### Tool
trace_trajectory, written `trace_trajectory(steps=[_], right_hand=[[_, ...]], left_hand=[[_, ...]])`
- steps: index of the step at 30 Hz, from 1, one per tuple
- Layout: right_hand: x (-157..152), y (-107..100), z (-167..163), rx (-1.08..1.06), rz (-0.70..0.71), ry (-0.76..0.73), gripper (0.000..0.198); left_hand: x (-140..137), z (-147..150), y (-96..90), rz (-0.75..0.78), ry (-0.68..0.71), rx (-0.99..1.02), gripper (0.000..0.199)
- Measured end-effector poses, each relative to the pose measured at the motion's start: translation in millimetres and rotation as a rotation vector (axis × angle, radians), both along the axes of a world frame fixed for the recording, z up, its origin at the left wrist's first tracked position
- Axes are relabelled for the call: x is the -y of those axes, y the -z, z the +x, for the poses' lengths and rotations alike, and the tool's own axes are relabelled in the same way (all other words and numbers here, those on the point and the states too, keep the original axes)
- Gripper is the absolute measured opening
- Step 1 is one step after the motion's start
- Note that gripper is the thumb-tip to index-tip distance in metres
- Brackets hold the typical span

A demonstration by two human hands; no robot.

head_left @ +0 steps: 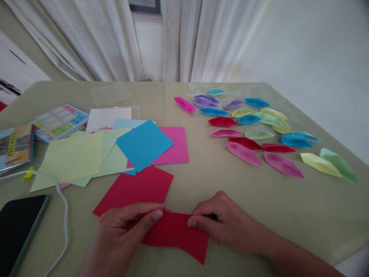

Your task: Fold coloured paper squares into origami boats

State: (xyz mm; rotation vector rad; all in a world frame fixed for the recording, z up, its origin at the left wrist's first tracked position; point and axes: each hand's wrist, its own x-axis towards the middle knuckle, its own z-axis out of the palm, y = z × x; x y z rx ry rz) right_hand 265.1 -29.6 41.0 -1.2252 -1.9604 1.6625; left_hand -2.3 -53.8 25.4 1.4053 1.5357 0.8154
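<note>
A red sheet of paper (178,231) hangs between my two hands near the table's front edge, its lower edge curving. My left hand (123,231) pinches its upper left edge between thumb and fingers. At the upper right, my right hand (221,223) grips the same sheet with thumb and bent forefinger. Whether the paper is folded there I cannot tell. Just behind my left hand lies another red sheet (141,186), flat on the table. A blue square sheet (145,145) rests beyond it, over a pink sheet (174,144).
Pale yellow paper (73,157) lies among overlapping sheets at left. Several folded paper boats (245,153) in many colours spread over the right side. A phone (20,234), a white cable (66,219) and booklets (62,121) occupy the left of the table (259,215).
</note>
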Motion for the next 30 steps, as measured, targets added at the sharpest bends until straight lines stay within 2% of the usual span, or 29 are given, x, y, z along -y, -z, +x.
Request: trace_trajectory(steps=[5, 10, 13, 15, 16, 18, 20, 21, 26, 30], right_hand=[[-7, -3, 7, -0.002, 0.017, -0.003, 0.044], [-11, -7, 12, -0.011, 0.067, 0.022, 0.046], [-12, -6, 14, -0.011, 0.014, 0.048, 0.045], [-14, -5, 15, -0.033, -0.044, 0.109, 0.047], [-15, -3, 16, -0.053, -0.068, 0.155, 0.049], [-19, 0, 18, -0.097, -0.104, 0.249, 0.051], [-23, 4, 21, -0.125, -0.128, 0.308, 0.051], [-25, 5, 21, -0.133, -0.139, 0.318, 0.051], [-31, 7, 21, -0.208, -0.153, 0.351, 0.048], [-30, 8, 17, -0.257, -0.191, 0.397, 0.045]], left_hand=[[-8, -5, -0.9, 0.004, 0.018, -0.007, 0.021], [-14, -14, -1.6, 0.053, -0.044, -0.021, 0.024], [-15, -20, 1.0, -0.018, -0.05, 0.025, 0.026], [-14, -22, 2.4, -0.097, -0.012, 0.124, 0.027], [-13, -22, 2.6, -0.14, 0.035, 0.199, 0.032], [-11, -20, 1.5, -0.2, 0.148, 0.387, 0.054], [-10, -15, -0.9, -0.217, 0.195, 0.536, 0.077], [-9, -13, -2.1, -0.212, 0.203, 0.567, 0.083], [-12, -14, -2.3, -0.148, 0.272, 0.436, 0.06], [-12, -15, 0.3, -0.083, 0.238, 0.362, 0.057]])
